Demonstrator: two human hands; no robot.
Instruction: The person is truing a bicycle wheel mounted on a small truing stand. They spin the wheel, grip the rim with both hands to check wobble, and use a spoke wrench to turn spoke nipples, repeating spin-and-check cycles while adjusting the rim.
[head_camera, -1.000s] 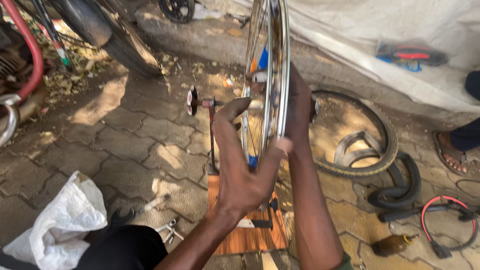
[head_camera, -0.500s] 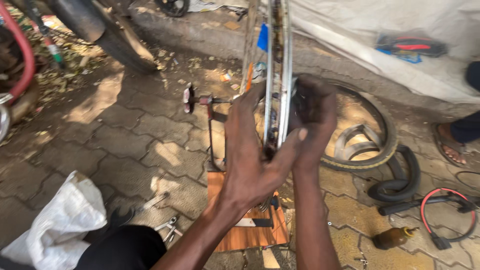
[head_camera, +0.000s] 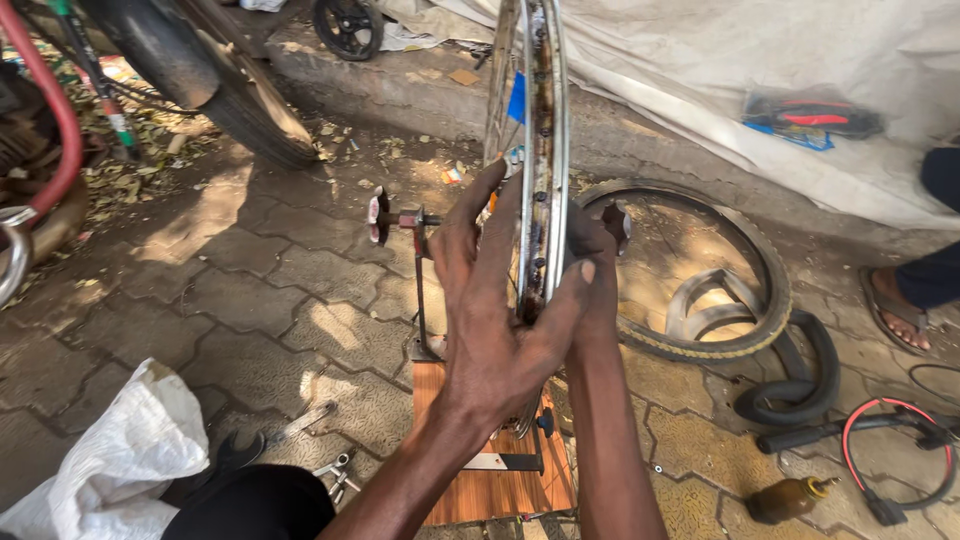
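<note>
Left hand (head_camera: 490, 300) and right hand (head_camera: 590, 270) clasped around bare wheel rim (head_camera: 540, 150), steadying it upright on truing stand (head_camera: 425, 290); right fingers probably hidden behind rim.

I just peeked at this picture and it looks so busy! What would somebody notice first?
First, the bare shiny metal bicycle wheel rim standing upright in the middle, gripped by the left hand and the right hand from either side. Behind it to the right, a black rubber tyre lies flat on the grey paving stones. A crumpled white sack sits at the bottom left.
</note>
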